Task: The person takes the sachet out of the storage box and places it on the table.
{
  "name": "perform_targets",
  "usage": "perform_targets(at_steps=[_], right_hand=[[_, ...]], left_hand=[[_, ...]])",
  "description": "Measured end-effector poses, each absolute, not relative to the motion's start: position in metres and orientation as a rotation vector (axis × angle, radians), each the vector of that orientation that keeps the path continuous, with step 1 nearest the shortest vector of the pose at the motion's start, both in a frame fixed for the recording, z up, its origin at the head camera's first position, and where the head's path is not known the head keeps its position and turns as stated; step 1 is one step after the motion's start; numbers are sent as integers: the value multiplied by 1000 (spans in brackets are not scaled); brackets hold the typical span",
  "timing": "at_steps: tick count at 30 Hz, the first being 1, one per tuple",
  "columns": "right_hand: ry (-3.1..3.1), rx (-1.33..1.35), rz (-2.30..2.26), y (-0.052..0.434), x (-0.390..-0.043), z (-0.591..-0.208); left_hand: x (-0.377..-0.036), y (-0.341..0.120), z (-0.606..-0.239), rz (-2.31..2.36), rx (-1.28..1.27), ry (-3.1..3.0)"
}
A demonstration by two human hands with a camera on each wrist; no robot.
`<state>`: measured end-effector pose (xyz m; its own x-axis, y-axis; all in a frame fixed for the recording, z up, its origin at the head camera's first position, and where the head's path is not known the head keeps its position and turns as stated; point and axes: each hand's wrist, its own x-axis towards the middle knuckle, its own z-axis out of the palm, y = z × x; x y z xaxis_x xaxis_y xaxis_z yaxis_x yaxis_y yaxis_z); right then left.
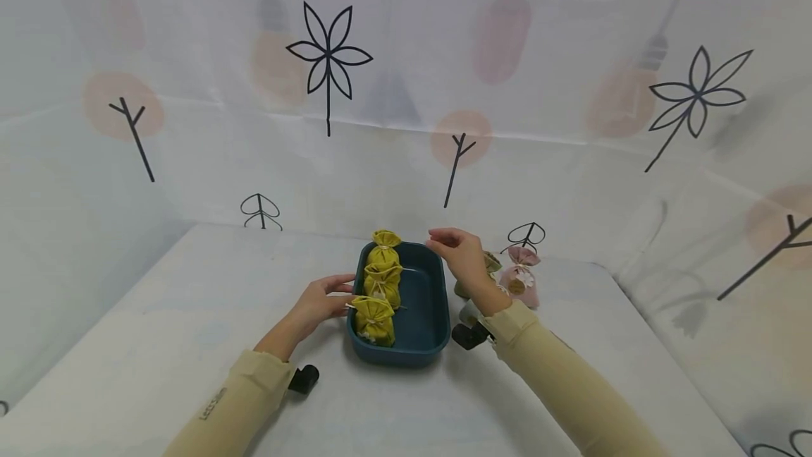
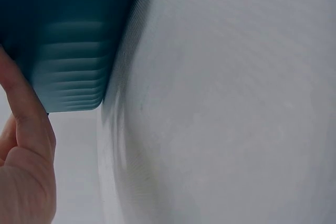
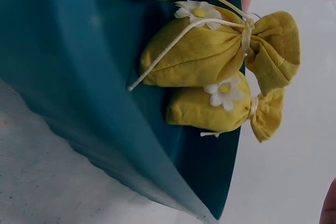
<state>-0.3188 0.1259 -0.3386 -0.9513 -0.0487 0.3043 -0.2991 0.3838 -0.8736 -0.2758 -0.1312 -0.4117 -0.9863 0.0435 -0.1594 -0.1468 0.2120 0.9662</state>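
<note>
- The dark teal oblong plastic tray is found near the table's middle, touched at its left wall by the left hand, fingers extended.
- Three mustard-yellow drawstring fabric pouches (daisy-trimmed) are lined along its left side.
- The right hand is held above the tray's far right corner, fingers relaxed, nothing pinched.

Both arms reach forward from the lower edge of the head view, each in a tan sleeve that ends at the wrist. The left hand lies low with its wrist nearly straight, its fingers extended and pointing to the right, close together. In the left wrist view the thumb side of that hand shows at the left edge, only lightly bent. The right hand is raised higher than the left, wrist bent, its fingers loosely curved and pointing left, holding nothing.
</note>
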Motion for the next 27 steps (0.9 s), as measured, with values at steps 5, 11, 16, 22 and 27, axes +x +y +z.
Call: perform_targets(at_steps=[5, 11, 16, 22, 27], right_hand=[[-2437, 318, 1604, 121, -323, -337], [-2463, 311, 1641, 116, -330, -338], [-2483, 358, 1693, 112, -335, -339], [-2510, 390, 1722, 107, -343, -339], [-2543, 428, 1724, 105, -350, -342]], left_hand=[[-276, -131, -412, 1881, -105, 2326], [-276, -132, -412, 1883, -102, 2318], [-276, -132, -411, 1879, -97, 2317], [-275, -132, -410, 1888, -90, 2310], [-275, -132, -410, 1883, -95, 2314]])
